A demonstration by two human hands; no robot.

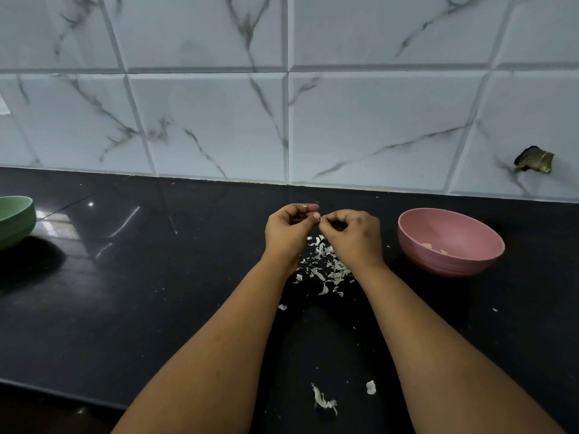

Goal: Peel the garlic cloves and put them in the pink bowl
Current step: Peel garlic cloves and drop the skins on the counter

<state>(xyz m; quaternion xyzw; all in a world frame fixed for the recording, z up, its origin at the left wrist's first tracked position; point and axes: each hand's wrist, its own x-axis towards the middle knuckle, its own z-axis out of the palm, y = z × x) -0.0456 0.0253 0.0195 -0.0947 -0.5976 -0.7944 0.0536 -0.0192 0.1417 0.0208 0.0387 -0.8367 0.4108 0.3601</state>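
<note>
Above the black counter, my left hand and my right hand meet fingertip to fingertip. Between them they pinch a small garlic clove, of which only a pale tip shows. The fingers of both hands are curled. The pink bowl stands to the right of my right hand, with a few pale peeled cloves in its bottom. A pile of white garlic skins lies on the counter under my hands.
A green bowl stands at the far left edge of the counter. More skin scraps lie near the front edge. A marble-tiled wall rises behind the counter, with a broken hole at the right.
</note>
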